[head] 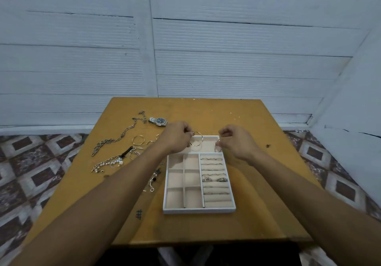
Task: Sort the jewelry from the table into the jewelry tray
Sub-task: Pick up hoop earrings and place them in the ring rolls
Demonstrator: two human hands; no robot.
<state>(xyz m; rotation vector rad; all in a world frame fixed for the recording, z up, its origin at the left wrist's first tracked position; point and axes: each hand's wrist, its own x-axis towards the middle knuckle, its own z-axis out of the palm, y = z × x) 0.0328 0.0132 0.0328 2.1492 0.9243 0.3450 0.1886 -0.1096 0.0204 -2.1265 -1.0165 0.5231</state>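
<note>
A white jewelry tray (199, 210) with beige compartments sits mid-table; several rings sit in its right-hand ring rolls (214, 179). My left hand (175, 136) pinches a thin gold bangle (196, 139) over the tray's far compartment. My right hand (237, 139) pinches a smaller thin ring-shaped piece (218, 147) at that compartment's right end. Loose jewelry lies left of the tray: a wristwatch (158, 120), a long chain necklace (115, 139), gold hoops (138, 139), a pearl bracelet (109, 163) and small pieces (153, 180).
The wooden table (257, 183) stands against a white panelled wall; patterned floor tiles show on both sides. A small dark speck (268, 146) lies right of the tray, and dark marks (139, 214) near the front left of it.
</note>
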